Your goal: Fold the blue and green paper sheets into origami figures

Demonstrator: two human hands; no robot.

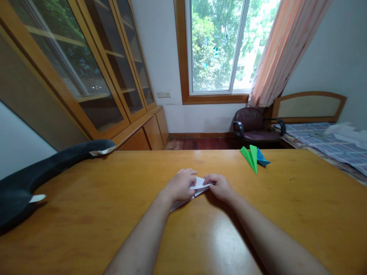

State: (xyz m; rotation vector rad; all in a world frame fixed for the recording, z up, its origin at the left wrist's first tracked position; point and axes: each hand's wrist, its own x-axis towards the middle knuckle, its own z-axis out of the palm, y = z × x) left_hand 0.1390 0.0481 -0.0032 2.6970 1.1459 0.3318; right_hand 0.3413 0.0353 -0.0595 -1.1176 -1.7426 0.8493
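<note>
A partly folded sheet of white paper (198,183) is between my two hands, low over the middle of the wooden table (120,214). My left hand (182,185) lies over its left part, thumb and fingers closed on the paper, hiding much of that side. With thumb and fingers pinched, my right hand (219,186) grips the paper's right corner. A lower edge of the sheet slants out beneath my left wrist. Further back on the right lie a green paper plane (252,157) and a blue folded paper piece (262,157).
A long black-and-white plush toy (60,162) stretches along the table's left side. Beyond the far edge stand a glass-door cabinet (114,57), a dark red armchair (250,124) and a bed (329,137). A window (220,49) with a pink curtain (289,49) is behind.
</note>
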